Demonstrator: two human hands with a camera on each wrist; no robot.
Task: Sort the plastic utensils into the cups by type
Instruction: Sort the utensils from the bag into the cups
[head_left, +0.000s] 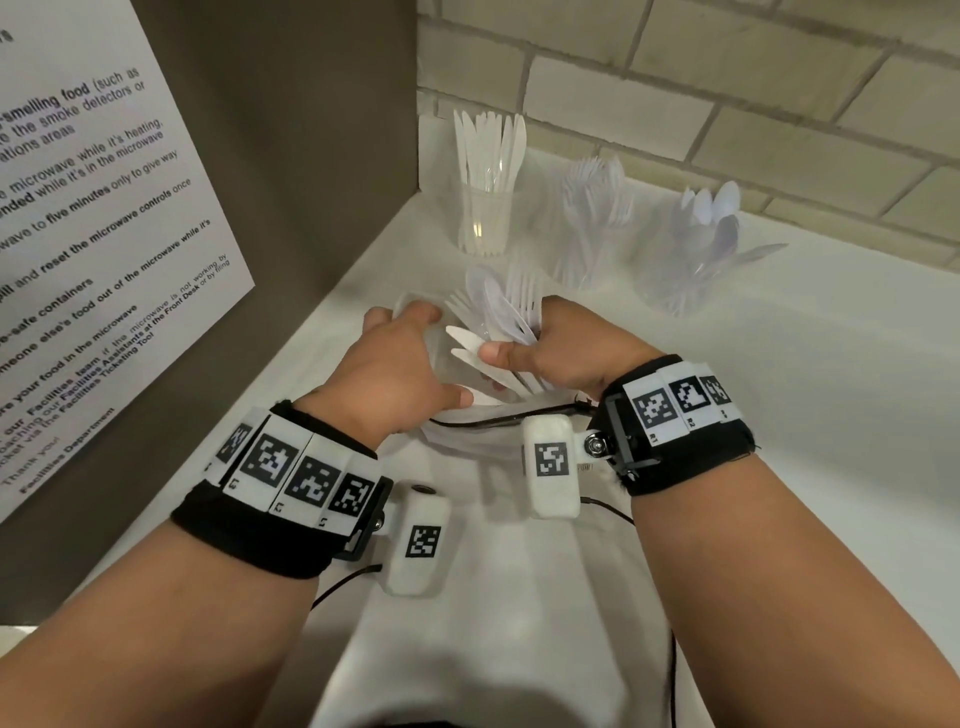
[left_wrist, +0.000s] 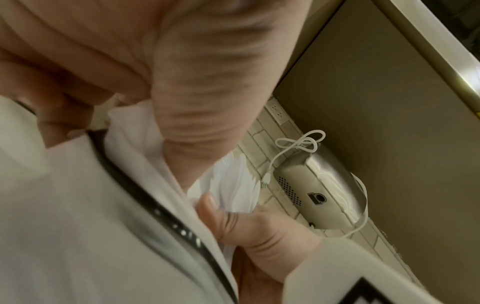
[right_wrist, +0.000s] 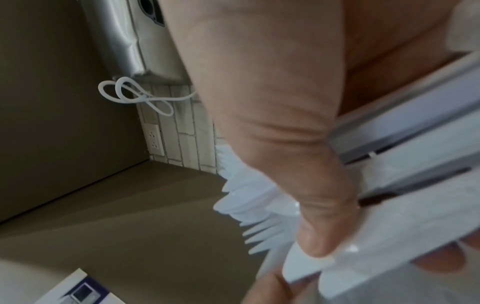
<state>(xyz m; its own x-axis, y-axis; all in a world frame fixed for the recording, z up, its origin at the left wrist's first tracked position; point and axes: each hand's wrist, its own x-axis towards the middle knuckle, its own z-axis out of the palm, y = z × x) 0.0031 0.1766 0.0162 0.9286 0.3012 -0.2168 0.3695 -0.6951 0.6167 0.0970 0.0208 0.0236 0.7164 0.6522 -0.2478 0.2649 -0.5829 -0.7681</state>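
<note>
A mixed bunch of white plastic utensils (head_left: 498, 332), forks, spoons and knives together, sits in a clear cup (head_left: 415, 312) near the counter's (head_left: 779, 389) left edge. The right hand (head_left: 566, 348) grips the bunch, thumb pressed over the knife handles. The left hand (head_left: 400, 364) curls round the cup's side. Toward the back edge stand three clear cups in a row: the knife cup (head_left: 485, 218) in the back left corner, the fork cup (head_left: 587, 244) beside it, then the spoon cup (head_left: 685, 265).
</note>
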